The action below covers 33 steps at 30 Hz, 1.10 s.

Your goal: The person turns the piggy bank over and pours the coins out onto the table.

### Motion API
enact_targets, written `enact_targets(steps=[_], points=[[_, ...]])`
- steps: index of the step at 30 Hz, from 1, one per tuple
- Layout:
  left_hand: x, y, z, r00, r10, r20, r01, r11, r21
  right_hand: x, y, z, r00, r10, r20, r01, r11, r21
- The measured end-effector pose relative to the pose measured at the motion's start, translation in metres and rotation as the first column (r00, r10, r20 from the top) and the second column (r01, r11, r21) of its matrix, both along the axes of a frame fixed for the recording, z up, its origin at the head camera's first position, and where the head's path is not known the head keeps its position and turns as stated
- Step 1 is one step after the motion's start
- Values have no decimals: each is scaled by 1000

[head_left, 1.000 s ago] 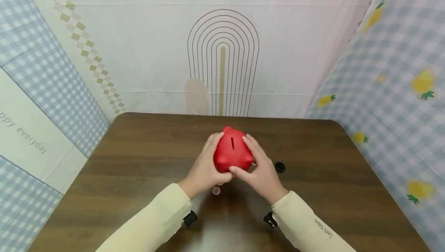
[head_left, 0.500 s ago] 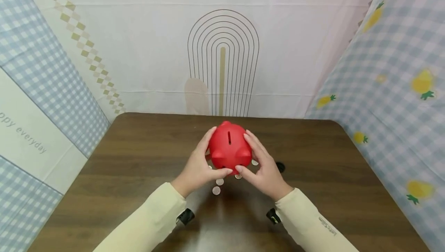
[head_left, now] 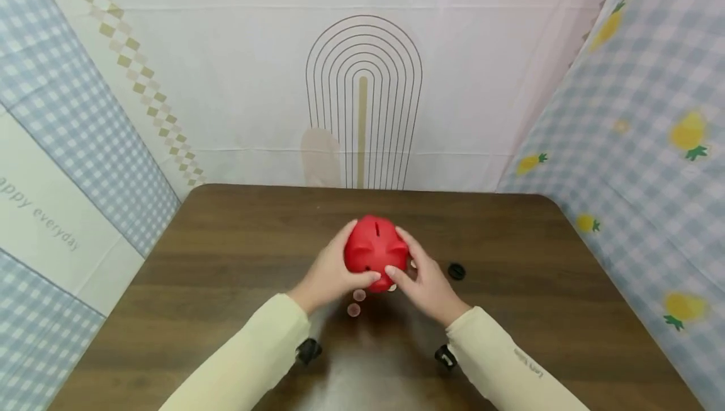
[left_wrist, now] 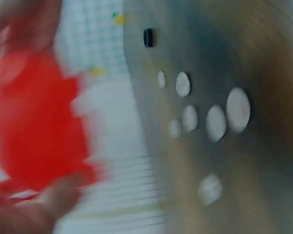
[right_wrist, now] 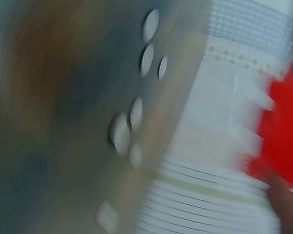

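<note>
A red piggy bank (head_left: 376,247) with a dark slot on its back is held up over the table between both hands. My left hand (head_left: 331,266) grips its left side, with the thumb along the front near the snout. On the opposite side my right hand (head_left: 425,279) grips it the same way. Both wrist views show the pig blurred. Several coins (left_wrist: 216,123) lie on the table below it; in the head view the pig and hands hide most of them. One coin (head_left: 354,309) shows close by the left wrist.
A small round black cap (head_left: 456,271) lies on the brown wooden table (head_left: 238,241), right of the right hand. Behind the table hangs a white patterned cloth (head_left: 255,84), with blue checked cloth on both sides.
The piggy bank rose and tipped back half a second ago, showing more coins, and now sits lower with its face tilted down toward me. Both hands have kept their grip.
</note>
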<state>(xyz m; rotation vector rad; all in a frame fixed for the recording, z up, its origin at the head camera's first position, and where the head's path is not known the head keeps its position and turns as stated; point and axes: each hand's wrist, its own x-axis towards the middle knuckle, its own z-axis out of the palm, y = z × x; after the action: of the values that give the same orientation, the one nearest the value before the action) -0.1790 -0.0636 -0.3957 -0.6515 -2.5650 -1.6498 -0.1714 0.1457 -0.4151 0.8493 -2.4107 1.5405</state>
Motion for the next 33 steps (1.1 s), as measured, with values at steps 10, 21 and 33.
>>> enact_targets(steps=[10, 21, 33], points=[[4, 0, 8, 982, -36, -185, 50, 996, 73, 2, 2, -1, 931, -30, -363, 25, 999, -19], [7, -1, -6, 993, 35, 109, -51, 988, 146, 4, -5, 1, 994, -57, -88, 68, 990, 126], [5, 0, 0, 994, 48, 94, -50, 999, 21, 7, -1, -1, 999, -38, 2, 38, 998, 57]])
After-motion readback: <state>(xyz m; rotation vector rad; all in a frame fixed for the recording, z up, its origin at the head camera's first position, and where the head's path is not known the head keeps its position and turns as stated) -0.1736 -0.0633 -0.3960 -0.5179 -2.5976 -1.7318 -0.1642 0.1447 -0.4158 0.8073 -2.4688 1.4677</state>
